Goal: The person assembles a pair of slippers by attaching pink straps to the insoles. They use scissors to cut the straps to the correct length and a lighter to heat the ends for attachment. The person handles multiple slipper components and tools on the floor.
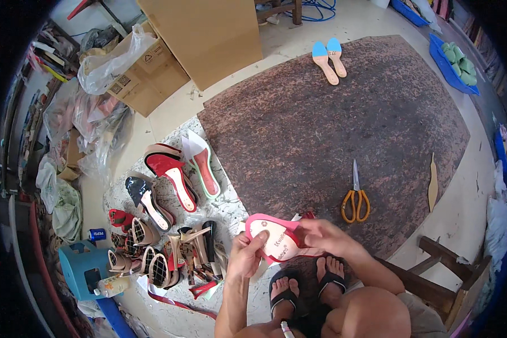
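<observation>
A pink shoe sole [278, 241] with a white printed face is tilted up in front of my knees. My left hand [247, 253] grips its left edge, thumb pressed on the white face. At its right edge, my right hand [325, 238] is closed on it with bent fingers; the fingertips are partly hidden. Something small and red shows just behind the right hand. Ahead of that hand lies a pair of scissors [356, 197] with orange handles, on the dark mat.
The dark mat [298, 124] bears two blue-and-beige insoles [328, 59] and a beige strip [432, 183]. To the left stand several shoes, including a red one [174, 174], a black one [146, 200] and a clear-topped one [204, 169]. A wooden stool [434, 281] is at right, cardboard boxes [203, 42] behind.
</observation>
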A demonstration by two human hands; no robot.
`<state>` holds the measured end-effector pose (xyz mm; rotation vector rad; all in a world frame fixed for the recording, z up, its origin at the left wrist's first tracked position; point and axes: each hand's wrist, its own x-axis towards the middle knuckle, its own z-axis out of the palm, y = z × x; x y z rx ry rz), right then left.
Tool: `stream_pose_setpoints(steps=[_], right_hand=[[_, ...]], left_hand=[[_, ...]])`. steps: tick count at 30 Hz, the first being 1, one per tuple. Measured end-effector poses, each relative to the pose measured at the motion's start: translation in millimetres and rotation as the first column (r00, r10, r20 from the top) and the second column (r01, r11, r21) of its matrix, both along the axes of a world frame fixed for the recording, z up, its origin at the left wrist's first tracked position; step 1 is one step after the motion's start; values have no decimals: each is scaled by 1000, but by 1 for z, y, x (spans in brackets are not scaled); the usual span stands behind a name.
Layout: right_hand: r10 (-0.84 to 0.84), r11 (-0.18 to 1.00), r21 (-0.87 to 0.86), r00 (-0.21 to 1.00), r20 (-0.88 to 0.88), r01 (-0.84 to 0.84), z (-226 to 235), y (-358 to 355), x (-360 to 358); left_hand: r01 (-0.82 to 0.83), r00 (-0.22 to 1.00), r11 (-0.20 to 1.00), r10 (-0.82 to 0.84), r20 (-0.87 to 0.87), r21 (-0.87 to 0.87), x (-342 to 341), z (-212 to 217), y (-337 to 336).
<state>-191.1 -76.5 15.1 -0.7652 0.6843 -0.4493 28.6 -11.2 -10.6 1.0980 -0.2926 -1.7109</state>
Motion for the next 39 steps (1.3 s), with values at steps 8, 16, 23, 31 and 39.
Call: stream_pose_setpoints(steps=[8,16,23,31,39], right_hand=[[-209,789,-606,884,-419,-101,1,0,1],[-330,893,-410,888,-320,184,-18,0,-2],[-381,889,-332,912,-154,315,12,5,31],[-355,539,-830,854,-380,-145,23,-42,14],[-480,47,-878,761,-438,-476,-11,-70,70]], left_hand=[[249,872,967,-250,422,57,-16,16,-11],[-152,971,982,170,171,-109,-31,-3,-13],[580,-116,753,454,883,-311,-59,1,-1],[-102,956,973,154,248,-209,-60,0,-19],[-72,985,997,73,-157,12,-46,-10,-10]])
